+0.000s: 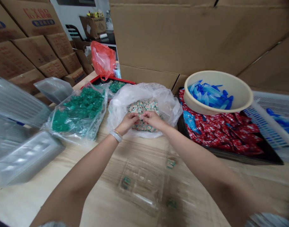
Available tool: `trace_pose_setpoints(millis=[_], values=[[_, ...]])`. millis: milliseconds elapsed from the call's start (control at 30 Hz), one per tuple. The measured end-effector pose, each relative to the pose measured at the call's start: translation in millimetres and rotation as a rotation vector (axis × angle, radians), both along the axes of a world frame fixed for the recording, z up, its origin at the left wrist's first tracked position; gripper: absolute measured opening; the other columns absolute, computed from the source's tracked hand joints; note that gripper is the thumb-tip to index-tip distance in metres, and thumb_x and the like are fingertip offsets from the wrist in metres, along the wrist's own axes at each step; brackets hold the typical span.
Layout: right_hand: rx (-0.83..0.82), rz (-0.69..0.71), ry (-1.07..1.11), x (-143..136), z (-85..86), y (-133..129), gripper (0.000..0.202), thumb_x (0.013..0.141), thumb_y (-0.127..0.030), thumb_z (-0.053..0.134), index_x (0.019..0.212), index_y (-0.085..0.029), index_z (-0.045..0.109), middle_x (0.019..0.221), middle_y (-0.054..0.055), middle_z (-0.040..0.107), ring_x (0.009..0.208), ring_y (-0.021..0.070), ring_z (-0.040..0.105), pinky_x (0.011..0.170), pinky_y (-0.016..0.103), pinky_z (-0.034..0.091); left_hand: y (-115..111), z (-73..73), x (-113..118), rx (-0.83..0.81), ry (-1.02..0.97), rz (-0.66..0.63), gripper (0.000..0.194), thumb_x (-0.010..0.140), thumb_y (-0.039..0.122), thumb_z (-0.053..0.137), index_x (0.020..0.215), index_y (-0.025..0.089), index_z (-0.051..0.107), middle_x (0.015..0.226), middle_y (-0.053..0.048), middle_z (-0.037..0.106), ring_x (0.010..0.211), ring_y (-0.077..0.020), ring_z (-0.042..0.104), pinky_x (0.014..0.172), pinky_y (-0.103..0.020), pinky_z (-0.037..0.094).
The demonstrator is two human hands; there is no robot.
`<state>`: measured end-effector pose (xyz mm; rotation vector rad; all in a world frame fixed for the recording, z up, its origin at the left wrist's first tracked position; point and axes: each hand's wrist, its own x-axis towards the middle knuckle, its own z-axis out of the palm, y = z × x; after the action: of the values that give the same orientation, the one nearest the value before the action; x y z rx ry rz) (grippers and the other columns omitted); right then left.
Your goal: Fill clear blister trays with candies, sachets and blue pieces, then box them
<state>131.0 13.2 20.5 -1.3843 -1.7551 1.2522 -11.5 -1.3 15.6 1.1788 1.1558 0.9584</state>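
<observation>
A white plastic bag (pixel 171 105) lies open at the middle of the table, full of small printed pieces (pixel 144 106) in orange, white and green. Over these pieces my left hand (pixel 129 122) and my right hand (pixel 153 119) meet, fingertips pinched close together. What they hold, if anything, is too small to make out. Nearer to me lies a clear compartment tray (pixel 144 184) with a small green piece (pixel 126 183) in its left part. Two more green pieces (pixel 171 163) rest to its right, blurred.
Green packets (pixel 80 108) fill a clear bag at left, beside stacked clear trays (pixel 28 157). On the right, a cream basin (pixel 246 94) of blue items sits over a black tray (pixel 269 157) of red packets. Cardboard (pixel 158 37) stands behind.
</observation>
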Motion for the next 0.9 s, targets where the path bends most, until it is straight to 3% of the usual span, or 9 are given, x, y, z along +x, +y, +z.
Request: trace_pose_setpoints(millis=[133, 300, 433, 567, 700, 900], values=[[0.138, -0.006, -0.113, 1.3, -3.0, 9.2, 0.008, 0.073, -0.02, 0.05, 0.068, -0.015, 0.054, 0.051, -0.005, 0.048, 0.046, 0.0074, 0.043, 0.049, 0.018, 0.036, 6.0, -0.9, 1.9, 0.139, 0.118, 0.008, 0.019, 0.065, 0.03, 0.057, 0.071, 0.012, 0.053, 0.061, 0.002, 0.051, 0.056, -0.0084, 0.047, 0.057, -0.022, 0.042], [0.259, -0.17, -0.375, 25.2, -8.9, 21.2, 0.017, 0.076, -0.017, 0.045, 0.079, -0.014, 0.062, 0.066, 0.001, 0.06, 0.062, 0.0124, 0.053, 0.062, 0.023, 0.041, 29.0, -0.5, -21.0, 0.345, 0.507, 0.142, 0.017, 0.068, 0.025, 0.051, 0.076, 0.011, 0.058, 0.058, 0.001, 0.052, 0.054, -0.0102, 0.045, 0.054, -0.022, 0.037], [0.356, -0.034, -0.55, 27.7, -16.6, 11.3, 0.021, 0.077, -0.016, 0.047, 0.089, -0.018, 0.064, 0.091, 0.005, 0.062, 0.08, 0.0146, 0.055, 0.074, 0.024, 0.04, 40.6, -2.2, -37.5, 0.326, 0.684, 0.089, 0.02, 0.067, 0.024, 0.051, 0.075, 0.011, 0.062, 0.057, 0.0, 0.054, 0.057, -0.0121, 0.047, 0.055, -0.023, 0.038], [0.422, -0.03, -0.676, 9.4, -20.1, -3.0, 0.017, 0.078, -0.022, 0.048, 0.085, -0.019, 0.064, 0.094, 0.007, 0.061, 0.085, 0.0167, 0.055, 0.076, 0.025, 0.039, 44.8, -2.1, -30.0, 0.297, 0.712, 0.071, 0.021, 0.065, 0.024, 0.052, 0.075, 0.01, 0.064, 0.061, -0.001, 0.059, 0.059, -0.0129, 0.05, 0.057, -0.023, 0.039], [0.344, -0.112, -0.613, 4.8, -24.6, 1.9, 0.015, 0.075, -0.017, 0.048, 0.08, -0.018, 0.063, 0.084, 0.006, 0.063, 0.081, 0.0162, 0.055, 0.074, 0.025, 0.039, 54.3, -1.1, -13.5, 0.275, 0.729, 0.045, 0.023, 0.063, 0.025, 0.056, 0.077, 0.01, 0.066, 0.061, -0.002, 0.06, 0.058, -0.013, 0.052, 0.055, -0.023, 0.04], [0.159, -0.164, -0.497, 18.4, -38.1, 26.4, 0.014, 0.073, -0.021, 0.049, 0.079, -0.015, 0.061, 0.068, 0.001, 0.062, 0.06, 0.0112, 0.055, 0.055, 0.02, 0.04, 63.1, -9.4, -0.9, 0.232, 0.838, 0.124, 0.017, 0.061, 0.019, 0.057, 0.073, 0.009, 0.065, 0.058, -0.006, 0.06, 0.059, -0.0172, 0.055, 0.06, -0.028, 0.043]])
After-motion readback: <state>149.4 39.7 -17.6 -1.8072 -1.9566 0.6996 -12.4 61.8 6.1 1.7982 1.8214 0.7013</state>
